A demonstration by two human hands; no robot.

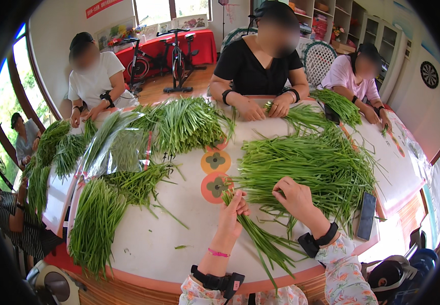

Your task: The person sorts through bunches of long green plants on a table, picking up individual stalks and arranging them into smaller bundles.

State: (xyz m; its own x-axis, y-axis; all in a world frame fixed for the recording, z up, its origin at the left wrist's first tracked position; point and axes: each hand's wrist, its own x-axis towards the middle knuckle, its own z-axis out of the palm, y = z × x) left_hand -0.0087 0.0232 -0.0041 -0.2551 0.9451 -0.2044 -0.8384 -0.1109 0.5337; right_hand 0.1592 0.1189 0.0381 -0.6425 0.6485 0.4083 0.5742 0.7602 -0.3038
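My left hand (230,216) is closed round the upper end of a small bunch of garlic chives (263,239), whose long green leaves trail down to the right over the table's near edge. To the right of it, my right hand (296,198) hovers at the near side of a big chive pile (306,160). Its fingers are curled in, with the tips close together; whether a stalk is between them I cannot make out. Beneath both hands lies the white tabletop (169,249), printed with round orange and red fruit shapes.
A black phone (366,216) lies at the right edge. More chives are heaped at the left front (98,223) and far middle (189,124), near a clear plastic sheet (121,147). Several people sit round the table, handling chives. Exercise bikes (177,61) stand behind.
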